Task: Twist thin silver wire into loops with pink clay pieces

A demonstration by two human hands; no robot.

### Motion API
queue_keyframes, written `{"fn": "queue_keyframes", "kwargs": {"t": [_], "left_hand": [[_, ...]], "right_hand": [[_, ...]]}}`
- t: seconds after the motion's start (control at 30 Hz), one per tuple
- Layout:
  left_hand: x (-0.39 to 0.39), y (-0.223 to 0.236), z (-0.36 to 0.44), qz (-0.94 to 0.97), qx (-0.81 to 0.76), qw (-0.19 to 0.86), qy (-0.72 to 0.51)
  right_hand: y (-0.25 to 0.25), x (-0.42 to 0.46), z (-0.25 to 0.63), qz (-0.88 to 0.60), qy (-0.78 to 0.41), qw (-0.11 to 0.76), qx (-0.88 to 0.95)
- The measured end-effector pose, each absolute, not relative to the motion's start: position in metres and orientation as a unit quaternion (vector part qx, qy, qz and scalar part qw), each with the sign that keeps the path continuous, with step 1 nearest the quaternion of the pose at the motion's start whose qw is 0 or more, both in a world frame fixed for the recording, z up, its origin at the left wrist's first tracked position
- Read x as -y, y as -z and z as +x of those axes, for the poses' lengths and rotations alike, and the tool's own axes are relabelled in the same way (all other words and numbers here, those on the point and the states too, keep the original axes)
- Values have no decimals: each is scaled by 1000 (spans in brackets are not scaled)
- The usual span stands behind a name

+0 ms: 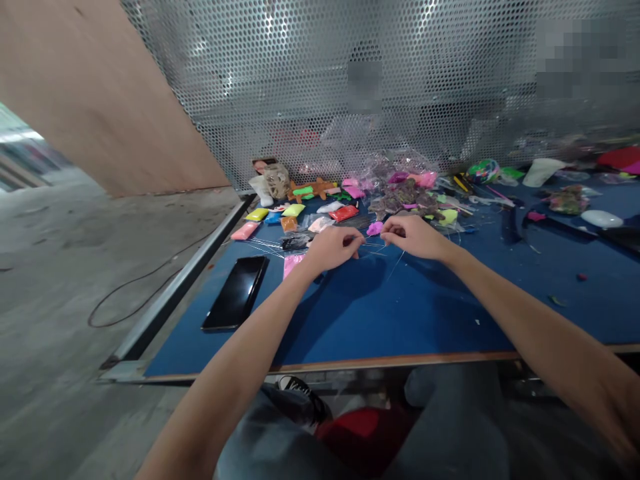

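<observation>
Above the blue tabletop (350, 333), my left hand (334, 248) is closed in a pinch, with a fine strand of wire (374, 245) showing at its fingertips. My right hand (414, 236), a short gap away, pinches the thin wire too; a strand slants down below it. Just beyond the gap lies a bright purple-pink lump of clay (375, 229). Beside my left hand are a bundle of thin wires in a dark wrap (295, 241) and a pink packet (292, 265), partly covered by my forearm. The wire's exact ends are too fine to make out.
A black phone (236, 293) lies on the left. Colourful clay packets (245, 231), a brown figure (313, 190) and a grey-brown heap (407, 197) line the back, before a perforated metal panel (310, 80). A white egg-shaped piece (602, 219) sits at right.
</observation>
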State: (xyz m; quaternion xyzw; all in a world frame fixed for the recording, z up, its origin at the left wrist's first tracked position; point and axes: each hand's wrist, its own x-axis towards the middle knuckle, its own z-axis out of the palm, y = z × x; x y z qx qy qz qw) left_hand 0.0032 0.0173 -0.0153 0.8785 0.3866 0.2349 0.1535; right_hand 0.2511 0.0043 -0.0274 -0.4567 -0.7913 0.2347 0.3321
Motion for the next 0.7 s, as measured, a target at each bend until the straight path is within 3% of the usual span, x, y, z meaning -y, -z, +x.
{"fn": "queue_keyframes", "kwargs": {"t": [0.2, 0.7], "left_hand": [[-21, 19, 5, 845, -358, 209, -339], [-11, 14, 14, 832, -315, 319, -327]], "right_hand": [[31, -7, 244, -429, -345, 400, 733], [24, 7, 229, -446, -197, 462, 740]]}}
